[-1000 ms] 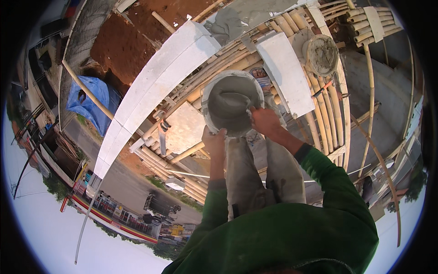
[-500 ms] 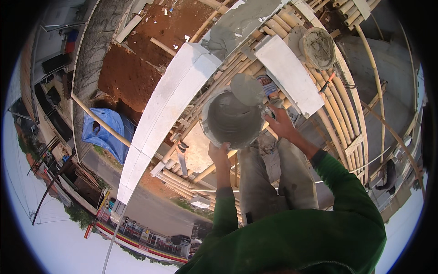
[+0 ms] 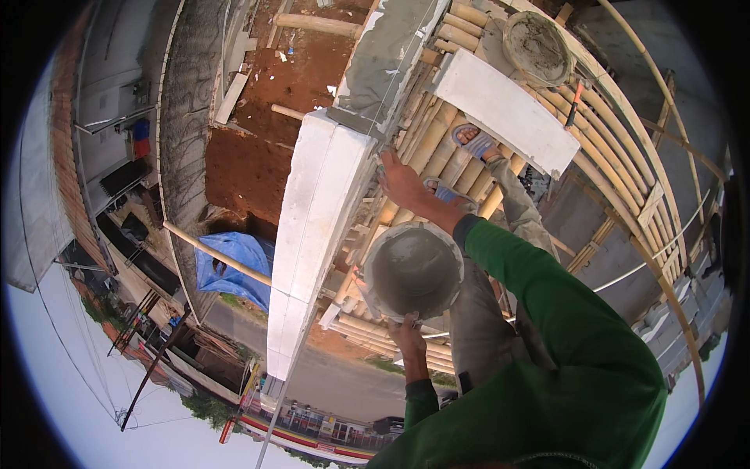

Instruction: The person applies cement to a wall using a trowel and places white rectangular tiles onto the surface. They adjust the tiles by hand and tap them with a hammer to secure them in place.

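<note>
My left hand (image 3: 408, 338) is closed on the near rim of a round bucket (image 3: 454, 297), holding it in front of my legs. Smooth wet grey mortar (image 3: 414, 264) lies inside. My right hand (image 3: 402, 186) reaches past the bucket to the side of a wall of white blocks (image 3: 308, 234), close to the end of its top block. Its fingers are bent, and whatever they hold is hidden from this view. Beyond that block end, wet grey mortar (image 3: 383, 66) coats the wall top, with a thin string running along it.
My sandalled feet stand on a bamboo pole platform (image 3: 437, 141). On it lie a loose white block (image 3: 504, 109), a mortar tub (image 3: 537, 48) and an orange-handled tool (image 3: 576, 102). Left of the wall are red soil (image 3: 250, 168) and a blue tarp (image 3: 233, 266).
My right hand has moved left from beside the bucket to the wall; the mortar-covered round trowel blade seen earlier no longer shows. The bucket has shifted lower in view, still in my left hand.
</note>
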Available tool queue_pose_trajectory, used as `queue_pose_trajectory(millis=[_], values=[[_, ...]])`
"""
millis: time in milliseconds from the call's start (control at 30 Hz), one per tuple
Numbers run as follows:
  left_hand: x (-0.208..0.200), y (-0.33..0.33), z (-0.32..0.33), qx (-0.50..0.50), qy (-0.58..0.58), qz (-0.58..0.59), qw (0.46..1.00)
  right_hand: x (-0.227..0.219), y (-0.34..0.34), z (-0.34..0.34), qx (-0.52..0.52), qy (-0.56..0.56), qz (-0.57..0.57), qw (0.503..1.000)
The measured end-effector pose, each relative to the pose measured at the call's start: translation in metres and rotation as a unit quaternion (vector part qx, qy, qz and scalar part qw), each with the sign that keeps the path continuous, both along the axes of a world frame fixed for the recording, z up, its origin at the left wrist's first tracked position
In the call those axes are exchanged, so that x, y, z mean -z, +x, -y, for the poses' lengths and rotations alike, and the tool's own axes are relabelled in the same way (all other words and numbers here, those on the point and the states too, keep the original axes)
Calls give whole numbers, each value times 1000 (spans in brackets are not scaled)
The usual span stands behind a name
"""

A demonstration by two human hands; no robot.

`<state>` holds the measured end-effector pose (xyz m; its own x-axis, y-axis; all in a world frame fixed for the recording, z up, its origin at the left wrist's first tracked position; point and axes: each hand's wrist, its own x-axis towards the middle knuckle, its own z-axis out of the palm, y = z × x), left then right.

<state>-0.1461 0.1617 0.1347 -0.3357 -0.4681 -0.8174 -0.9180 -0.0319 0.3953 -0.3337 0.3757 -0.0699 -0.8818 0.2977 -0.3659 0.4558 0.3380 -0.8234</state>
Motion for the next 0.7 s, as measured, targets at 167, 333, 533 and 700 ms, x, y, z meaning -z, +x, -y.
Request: queue_pose_trajectory(millis=[167, 333, 533, 700], values=[[-10, 5, 6, 13, 24, -29, 999, -42, 61, -11, 17, 21, -10, 1000], [-9, 5, 3, -19, 45, -33, 998, -35, 76, -39, 62, -4, 33, 997], [-1, 12, -6, -28, 57, -46, 997, 15, -20, -32, 33, -34, 23, 999], [3, 19, -2, 4, 71, -37, 997, -29, 3, -25, 8, -53, 9, 998]])
